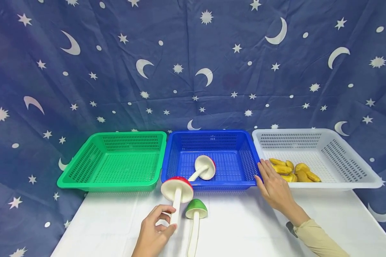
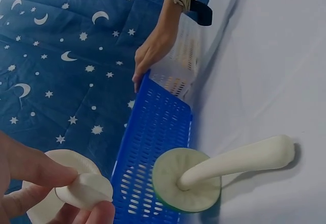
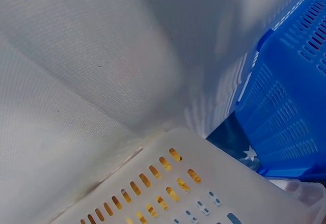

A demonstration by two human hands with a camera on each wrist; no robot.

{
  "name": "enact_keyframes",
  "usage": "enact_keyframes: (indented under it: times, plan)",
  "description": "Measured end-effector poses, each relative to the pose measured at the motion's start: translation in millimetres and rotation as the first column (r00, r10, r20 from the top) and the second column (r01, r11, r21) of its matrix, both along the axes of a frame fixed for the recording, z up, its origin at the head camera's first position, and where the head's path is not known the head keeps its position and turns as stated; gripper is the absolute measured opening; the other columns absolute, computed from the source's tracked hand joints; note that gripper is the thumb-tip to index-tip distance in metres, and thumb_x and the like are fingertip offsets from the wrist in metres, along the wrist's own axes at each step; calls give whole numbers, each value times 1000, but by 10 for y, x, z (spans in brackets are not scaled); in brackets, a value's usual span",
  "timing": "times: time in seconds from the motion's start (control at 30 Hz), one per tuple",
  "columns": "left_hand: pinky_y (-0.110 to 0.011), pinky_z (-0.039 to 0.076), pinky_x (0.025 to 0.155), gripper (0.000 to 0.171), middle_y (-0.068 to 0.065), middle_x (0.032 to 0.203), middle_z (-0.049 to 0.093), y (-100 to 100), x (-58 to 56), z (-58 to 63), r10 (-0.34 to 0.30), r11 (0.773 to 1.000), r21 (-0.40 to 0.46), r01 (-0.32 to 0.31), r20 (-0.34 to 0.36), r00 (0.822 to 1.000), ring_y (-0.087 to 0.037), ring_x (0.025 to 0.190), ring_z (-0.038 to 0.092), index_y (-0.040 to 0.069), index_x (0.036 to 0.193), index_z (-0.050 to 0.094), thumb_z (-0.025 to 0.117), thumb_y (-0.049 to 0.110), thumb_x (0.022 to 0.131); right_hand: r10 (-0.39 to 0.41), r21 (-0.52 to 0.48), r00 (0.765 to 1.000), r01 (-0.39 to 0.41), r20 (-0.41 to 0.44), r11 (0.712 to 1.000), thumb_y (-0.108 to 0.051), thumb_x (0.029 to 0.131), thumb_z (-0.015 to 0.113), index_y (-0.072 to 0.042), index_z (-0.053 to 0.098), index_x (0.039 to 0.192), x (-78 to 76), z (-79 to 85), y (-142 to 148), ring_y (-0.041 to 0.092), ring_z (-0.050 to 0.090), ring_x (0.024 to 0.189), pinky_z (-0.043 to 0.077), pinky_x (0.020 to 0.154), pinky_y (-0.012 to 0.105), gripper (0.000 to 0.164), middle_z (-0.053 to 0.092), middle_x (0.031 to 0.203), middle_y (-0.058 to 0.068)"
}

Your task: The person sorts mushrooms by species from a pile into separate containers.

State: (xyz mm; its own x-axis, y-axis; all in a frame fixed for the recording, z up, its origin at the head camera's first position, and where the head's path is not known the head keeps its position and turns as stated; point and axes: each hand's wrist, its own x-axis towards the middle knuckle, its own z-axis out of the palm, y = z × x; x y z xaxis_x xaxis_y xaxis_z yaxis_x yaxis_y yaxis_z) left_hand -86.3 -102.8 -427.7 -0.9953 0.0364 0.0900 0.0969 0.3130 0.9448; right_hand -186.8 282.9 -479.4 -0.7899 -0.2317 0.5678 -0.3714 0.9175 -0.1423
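Observation:
My left hand (image 1: 156, 228) pinches the white stem of a red-capped toy mushroom (image 1: 177, 189), held up at the near left corner of the blue basket (image 1: 209, 184). Just right of it, a green-capped toy mushroom (image 1: 196, 214) lies on the white tablecloth, its long stem toward me; the left wrist view shows its pale underside (image 2: 186, 180). Inside the blue basket a second red-capped mushroom (image 1: 206, 167) lies tipped over. My right hand (image 1: 275, 187) rests with extended fingers where the blue and white baskets meet, beside the yellow toy pieces (image 1: 303, 173).
The green basket (image 1: 115, 185) stands at the left of the row, with the white basket (image 1: 341, 185) at the right. Behind them hangs a dark blue cloth (image 1: 180, 46) with moons and stars. A white tablecloth (image 1: 241, 228) covers the table in front.

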Motion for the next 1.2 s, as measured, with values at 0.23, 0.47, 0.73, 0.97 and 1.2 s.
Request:
enact_keyframes:
  times: [0.23,0.47,0.73,0.97,1.2]
  plan:
    - [-26,54,58,41,5,94,61,9,-98,87,-7,1000,-20,5,-76,997,-14,79,57,18,97,64,71,-12,70,-14,1,1000,14,14,1000,-27,96,49,8,48,133,-1,-7,-5,41,38,130,40,98,56,51,43,140,24]
    - [-25,54,56,40,1,98,61,31,-311,216,-44,999,13,47,-168,985,-17,81,58,14,98,65,71,-13,70,-7,9,999,6,35,1000,-29,97,47,7,46,135,-6,-1,11,40,36,132,32,107,49,52,41,142,24]
    - [-26,54,58,37,1,98,62,64,-576,296,-58,998,-46,49,-209,976,-17,81,58,14,98,65,72,-11,71,33,15,999,-34,42,999,-28,98,46,10,45,135,-13,14,11,42,36,131,24,112,46,52,41,141,26]
    - [-25,53,57,35,-1,97,62,113,-771,327,-62,996,-80,45,-227,972,-17,79,57,11,97,65,72,-10,70,58,21,998,-59,32,998,-27,97,49,9,46,134,3,15,25,40,35,132,24,111,48,52,42,140,25]
    - [-24,50,56,33,-2,97,62,135,-948,372,-53,994,-101,28,-246,968,-17,77,57,10,97,65,73,-8,71,65,11,997,-66,39,998,-27,96,50,9,45,135,25,46,19,40,35,132,25,112,46,53,41,142,25]
